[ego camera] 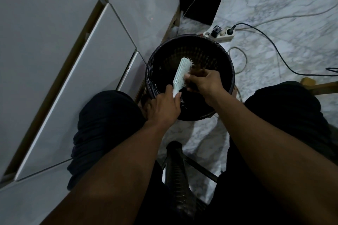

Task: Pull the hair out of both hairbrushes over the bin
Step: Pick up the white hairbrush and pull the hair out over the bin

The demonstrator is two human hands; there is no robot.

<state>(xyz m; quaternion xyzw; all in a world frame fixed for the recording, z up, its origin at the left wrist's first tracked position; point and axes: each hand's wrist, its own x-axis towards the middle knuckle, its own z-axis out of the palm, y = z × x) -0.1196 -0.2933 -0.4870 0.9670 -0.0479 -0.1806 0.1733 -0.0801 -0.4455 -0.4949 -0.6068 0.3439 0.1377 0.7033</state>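
Note:
A pale mint hairbrush (pixel 181 71) is held over the round black bin (pixel 210 45), its bristles facing right. My left hand (pixel 162 106) grips the brush by its handle at the bin's near rim. My right hand (pixel 203 81) is pressed against the bristle side, fingers pinched on a dark tuft of hair beside the bristles. The bin has a perforated wall and a dark liner. A second, dark brush-like object (pixel 180 175) lies between my knees on the stool; I cannot tell its details.
White cabinet drawers (pixel 73 71) run along the left. A white power strip (pixel 219 35) with plugs and trailing cables (pixel 270 42) lies on the marble floor behind the bin. A wooden piece (pixel 318 86) pokes in at right. My knees flank the bin.

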